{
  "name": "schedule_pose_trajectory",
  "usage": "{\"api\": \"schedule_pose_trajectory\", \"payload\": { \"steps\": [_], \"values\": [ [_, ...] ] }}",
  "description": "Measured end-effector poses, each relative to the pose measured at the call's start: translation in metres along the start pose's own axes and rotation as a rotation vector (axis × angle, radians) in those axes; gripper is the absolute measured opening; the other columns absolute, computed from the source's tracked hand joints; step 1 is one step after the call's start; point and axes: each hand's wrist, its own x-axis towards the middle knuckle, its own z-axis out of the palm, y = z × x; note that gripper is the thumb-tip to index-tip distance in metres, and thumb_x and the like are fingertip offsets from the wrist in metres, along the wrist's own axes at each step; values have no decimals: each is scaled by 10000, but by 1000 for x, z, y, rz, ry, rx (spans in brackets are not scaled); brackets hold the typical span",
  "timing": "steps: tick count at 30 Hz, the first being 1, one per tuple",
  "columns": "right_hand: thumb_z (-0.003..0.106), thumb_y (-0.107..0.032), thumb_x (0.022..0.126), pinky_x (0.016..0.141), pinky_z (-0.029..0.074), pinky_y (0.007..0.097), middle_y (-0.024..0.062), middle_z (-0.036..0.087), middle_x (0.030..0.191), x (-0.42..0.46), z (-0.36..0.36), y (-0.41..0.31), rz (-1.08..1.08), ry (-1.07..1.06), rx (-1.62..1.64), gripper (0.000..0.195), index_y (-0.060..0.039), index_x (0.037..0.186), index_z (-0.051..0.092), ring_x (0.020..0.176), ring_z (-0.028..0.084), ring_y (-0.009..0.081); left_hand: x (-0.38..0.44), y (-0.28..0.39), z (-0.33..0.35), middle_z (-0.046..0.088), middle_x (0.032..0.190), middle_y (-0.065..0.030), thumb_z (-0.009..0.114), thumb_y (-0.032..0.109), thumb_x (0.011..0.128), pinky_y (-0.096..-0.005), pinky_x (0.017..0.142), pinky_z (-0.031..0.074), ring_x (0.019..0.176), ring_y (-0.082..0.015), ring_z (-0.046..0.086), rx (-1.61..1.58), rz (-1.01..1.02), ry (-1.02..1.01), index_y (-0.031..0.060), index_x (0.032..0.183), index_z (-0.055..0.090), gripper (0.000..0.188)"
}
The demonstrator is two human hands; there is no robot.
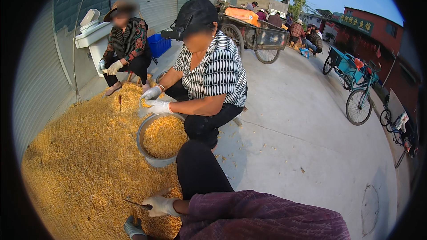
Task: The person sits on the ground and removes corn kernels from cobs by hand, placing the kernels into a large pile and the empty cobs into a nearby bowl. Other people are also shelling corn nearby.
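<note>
My right hand (pixel 160 205), in a pale knit glove, grips the dark handle of a thin pointed tool (pixel 135 203), maybe an awl or screwdriver. Just below it, my left hand (pixel 133 228), in a grey-coated glove, holds a corn cob (pixel 133 214) upright; much of the cob is hidden by the fingers. Both hands are low over a wide heap of loose yellow corn kernels (pixel 90 160). My black-trousered knee (pixel 198 170) rises beside the heap, and a purple patterned sleeve (pixel 253 210) covers my right arm.
Ahead, a person (pixel 213 63) with gloved hands works over a metal basin (pixel 143 148) of kernels. Another gloved person (pixel 125 43) sits farther back. A red-handled tool (pixel 120 99) stands in the heap. A cart (pixel 270 38), a blue crate (pixel 159 45) and a cargo tricycle (pixel 355 73) are beyond.
</note>
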Motion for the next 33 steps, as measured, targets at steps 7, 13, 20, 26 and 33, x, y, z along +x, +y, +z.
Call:
{"api": "schedule_pose_trajectory", "payload": {
  "steps": [7, 13, 20, 26, 33],
  "values": [
    [548, -278, 879, 825, 469, 419, 205, 642, 1087, -24, -9, -23, 62, 47, 8, 430, 40, 1167, 577, 958, 619, 342, -52, -11, 7, 445, 756, -120, 542, 39, 853, -511, 874, 506, 548, -226, 378, -363, -424, 289, 21, 886, 492, 63],
    [684, -101, 829, 439, 399, 244, 18, 533, 684, -28, -6, -43, 261, -116, 558, 275, 23, 1047, 570, 496, 511, 99, -58, -12, 13, 305, 1272, -190, 513, 44, 847, -501, 865, 493, 1043, -349, 399, -554, -335, -108, 50, 1031, 440, 198],
    [695, -164, 795, 531, 463, 274, 40, 585, 714, -24, 2, -25, 316, -175, 352, 349, -1, 1092, 612, 581, 567, 125, -43, -9, 18, 600, 861, -72, 656, 232, 841, -472, 734, 502, 779, -250, 564, -617, -385, -375, 132, 979, 578, 187],
    [651, -224, 816, 828, 487, 337, 173, 668, 980, -28, 3, -31, 114, 15, -66, 395, -78, 1179, 595, 929, 650, 265, -33, -21, 22, 594, 870, -101, 707, 299, 814, -351, 603, 523, 723, -237, 563, -619, -477, -176, 112, 959, 574, 271],
    [588, -250, 850, 841, 488, 371, 185, 659, 1008, -51, -5, -38, 118, -134, -193, 365, -135, 1196, 586, 952, 631, 354, -17, -60, 17, 477, 808, -90, 736, 406, 778, -346, 544, 491, 670, -224, 496, -691, -600, 84, 117, 1033, 462, 473]
  ]
}}
